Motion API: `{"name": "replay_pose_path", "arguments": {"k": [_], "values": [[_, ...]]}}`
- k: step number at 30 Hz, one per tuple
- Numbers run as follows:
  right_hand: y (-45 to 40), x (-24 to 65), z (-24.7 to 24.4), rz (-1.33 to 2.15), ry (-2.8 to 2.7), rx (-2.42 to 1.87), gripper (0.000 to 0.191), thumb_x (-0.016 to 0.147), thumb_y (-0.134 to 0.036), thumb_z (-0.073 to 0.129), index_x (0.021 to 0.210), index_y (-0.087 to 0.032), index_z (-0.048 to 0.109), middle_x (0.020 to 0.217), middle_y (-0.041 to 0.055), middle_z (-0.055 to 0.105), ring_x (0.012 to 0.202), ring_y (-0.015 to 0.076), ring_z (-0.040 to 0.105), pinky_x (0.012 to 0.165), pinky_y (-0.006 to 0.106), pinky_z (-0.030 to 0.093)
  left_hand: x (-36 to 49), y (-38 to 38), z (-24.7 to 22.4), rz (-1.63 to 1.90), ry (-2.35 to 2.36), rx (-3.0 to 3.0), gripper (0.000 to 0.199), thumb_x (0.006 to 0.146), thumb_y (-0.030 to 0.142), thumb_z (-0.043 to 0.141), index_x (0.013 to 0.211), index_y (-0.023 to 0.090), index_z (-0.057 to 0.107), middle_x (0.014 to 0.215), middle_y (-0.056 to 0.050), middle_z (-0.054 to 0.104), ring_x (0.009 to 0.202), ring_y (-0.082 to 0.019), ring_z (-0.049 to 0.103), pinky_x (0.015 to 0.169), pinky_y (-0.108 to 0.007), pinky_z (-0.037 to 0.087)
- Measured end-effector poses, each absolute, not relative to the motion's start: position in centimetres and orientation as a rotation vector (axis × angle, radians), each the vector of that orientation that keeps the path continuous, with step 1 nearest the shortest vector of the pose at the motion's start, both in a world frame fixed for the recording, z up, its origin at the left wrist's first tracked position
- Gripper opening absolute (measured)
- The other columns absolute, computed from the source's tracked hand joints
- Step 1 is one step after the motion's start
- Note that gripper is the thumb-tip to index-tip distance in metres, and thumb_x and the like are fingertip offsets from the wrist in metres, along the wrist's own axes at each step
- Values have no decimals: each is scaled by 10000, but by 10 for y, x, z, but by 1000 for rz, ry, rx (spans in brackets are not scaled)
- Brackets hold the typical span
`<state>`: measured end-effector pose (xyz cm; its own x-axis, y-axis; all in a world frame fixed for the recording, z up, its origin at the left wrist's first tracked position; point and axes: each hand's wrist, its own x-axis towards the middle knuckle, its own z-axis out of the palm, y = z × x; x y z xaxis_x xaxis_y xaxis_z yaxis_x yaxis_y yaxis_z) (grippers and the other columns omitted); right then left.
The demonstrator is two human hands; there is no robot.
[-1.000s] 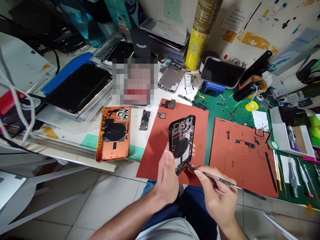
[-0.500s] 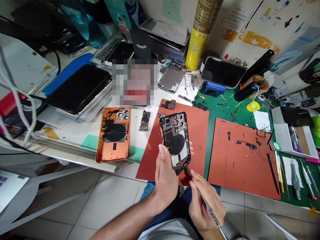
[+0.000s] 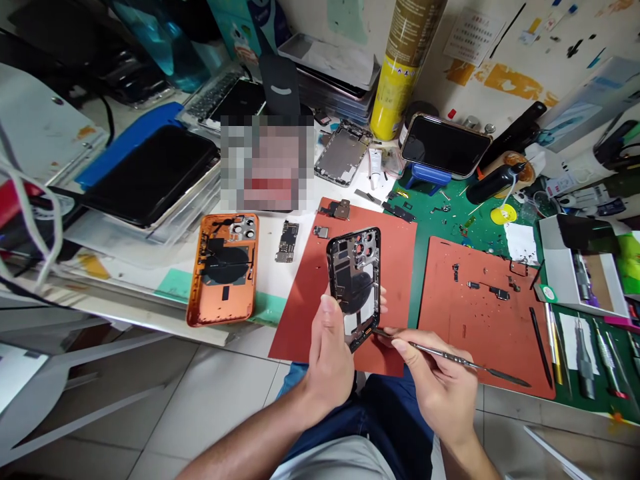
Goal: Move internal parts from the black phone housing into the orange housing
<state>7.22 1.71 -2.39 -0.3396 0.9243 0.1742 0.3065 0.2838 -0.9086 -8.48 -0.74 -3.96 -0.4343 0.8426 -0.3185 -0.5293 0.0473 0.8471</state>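
Upright over the near edge of the left red mat, a black phone frame is gripped in my left hand, thumb along its left side and fingertips showing at its right. My right hand is closed on a thin metal spudger with a flat blade at its free end. The other tip meets the frame's lower right corner; whether it is inside the edge I cannot tell. Left of the mat lie an orange phone housing and a small circuit board.
Small phone parts lie on the right red mat, with a black stick and several pen-like tools beside it. Behind stand a phone on a blue stand, a yellow can and a black bottle.
My right hand has moved right and turned, swinging the spudger from steeply slanted to nearly level. Its tip stays at the frame's lower corner. The frame in my left hand has turned slightly.
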Motion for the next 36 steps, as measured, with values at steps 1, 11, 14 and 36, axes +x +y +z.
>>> {"name": "replay_pose_path", "arguments": {"k": [1, 11, 14, 36], "values": [[16, 73, -27, 1091, -1768, -1115, 195, 1021, -126, 724, 1073, -271, 843, 1020, 14, 879, 883, 208, 868, 834, 273, 722, -85, -7, -39, 1626, 1241, 367, 687, 1044, 802, 488, 1131, 223, 847, 1159, -124, 847, 1317, -346, 736, 1180, -510, 597], [11, 75, -35, 1148, -1652, -1116, 166, 1019, -156, 737, 1080, -249, 861, 1030, 64, 880, 918, 249, 873, 833, 309, 733, -84, -10, -43, 1662, 1187, 356, 708, 1027, 821, 507, 1129, 206, 842, 1143, -124, 845, 1284, -366, 748, 1158, -496, 605], [10, 76, -36, 1126, -1694, -1151, 143, 1019, -177, 744, 1066, -238, 864, 1031, 76, 879, 899, 253, 871, 808, 309, 730, -84, -10, -42, 1654, 1183, 340, 725, 1031, 819, 502, 1156, 187, 834, 1125, -136, 847, 1249, -365, 763, 1142, -504, 613], [-26, 60, -52, 749, -1703, -1168, 335, 953, -16, 747, 1185, -249, 812, 1109, 44, 875, 954, 253, 871, 869, 379, 738, -77, -3, -29, 1676, 1272, 227, 799, 1021, 859, 455, 1145, 168, 837, 1158, -148, 842, 1236, -361, 766, 1095, -486, 644]]}}
